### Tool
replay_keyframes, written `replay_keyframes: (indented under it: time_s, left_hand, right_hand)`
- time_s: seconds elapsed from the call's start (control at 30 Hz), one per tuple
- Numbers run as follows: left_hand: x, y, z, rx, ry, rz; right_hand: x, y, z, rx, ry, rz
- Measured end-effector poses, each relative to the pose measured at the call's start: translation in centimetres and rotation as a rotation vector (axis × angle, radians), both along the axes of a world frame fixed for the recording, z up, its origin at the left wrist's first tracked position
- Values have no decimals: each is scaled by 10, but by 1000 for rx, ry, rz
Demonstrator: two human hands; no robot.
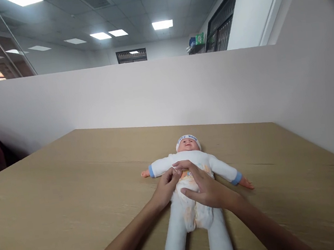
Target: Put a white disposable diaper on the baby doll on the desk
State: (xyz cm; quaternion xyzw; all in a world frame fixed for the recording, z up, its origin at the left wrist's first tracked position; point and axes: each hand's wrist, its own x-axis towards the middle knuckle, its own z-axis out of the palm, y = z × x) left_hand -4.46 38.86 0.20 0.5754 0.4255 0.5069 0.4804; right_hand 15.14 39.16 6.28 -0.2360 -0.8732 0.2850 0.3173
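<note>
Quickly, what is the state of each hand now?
Left hand: curled by the diaper; whether it grips anything cannot be told.
Right hand: open, over the diaper.

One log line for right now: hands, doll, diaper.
left hand: curled at waist of diaper | right hand: open over diaper front | doll: face up on table, arms spread

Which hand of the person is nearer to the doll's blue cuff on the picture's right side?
Right. The right hand, over the doll, is left of that blue cuff; the left hand is farther left, beyond the right.
</note>
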Motion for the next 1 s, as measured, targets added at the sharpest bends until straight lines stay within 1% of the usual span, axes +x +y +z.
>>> replay_keyframes:
  time_s: [0.07,0.23,0.33,0.43,0.5,0.57,0.63,0.7,0.73,0.77,0.83,0.9,0.93,1.0]
  left_hand:
    - [-5,-2,-1,-27,-17,-6]
    - [-11,-6,0,-72,-70,-123]
    - [-8,-3,-4,-59,-118,-110]
    - [-4,2,-8,-57,-109,-80]
    - [-3,3,-4,-64,-70,-65]
    - [-5,-3,9,-40,11,-12]
    - [-6,-21,27,31,157,77]
    - [-6,-51,45,145,337,159]
    - [-5,-69,52,197,406,179]
    - [-4,-88,56,238,462,155]
    - [-1,-123,55,266,590,43]
    - [1,-149,45,248,704,-61]
    - [2,-156,39,235,741,-80]
    - [3,-161,26,205,798,-61]
  right_hand:
    - [1,0,0,-13,-12,-13]
    - [2,-1,-1,-41,-30,-26]
    - [2,0,-3,-34,-14,-16]
    - [1,3,-6,-34,-1,-16]
    - [0,5,-5,-25,51,-7]
    - [0,1,0,4,155,-44]
    - [1,-14,6,48,254,-160]
    - [5,-41,11,67,268,-271]
    - [8,-59,11,63,235,-282]
    - [11,-77,9,34,172,-258]
    - [18,-111,-2,11,12,-166]
    - [26,-137,-17,87,-103,-112]
    - [31,-146,-25,112,-154,-102]
    - [42,-152,-35,84,-244,-127]
